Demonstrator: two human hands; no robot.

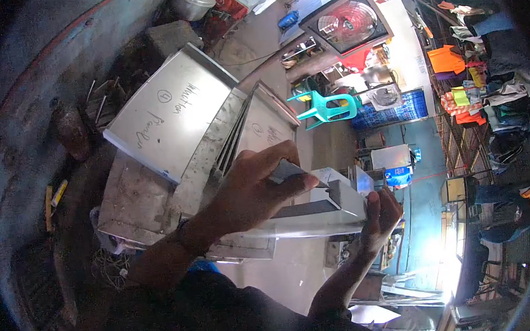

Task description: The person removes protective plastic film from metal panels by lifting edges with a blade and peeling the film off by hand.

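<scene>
A folded metal sheet piece (312, 222) with bent edges is in front of my body. My left hand (257, 184) is closed, its thumb and fingers pinching a small grey flat piece (285, 171) near the upper edge of the folded metal. At the far end of the metal, my right hand (378, 219) grips its right edge with bent fingers. Beyond my left hand lies a pale metal panel (175, 113) with handwriting on it, resting on a worn bench (138, 196). More panels (265, 125), one also written on, lean beside it.
A green plastic chair (328, 107) stands past the panels, below a large framed fan (353, 21). Clothes (472, 89) hang at the right. Coiled wire (109, 268) lies by the bench, and a pot (192, 1) sits at the top.
</scene>
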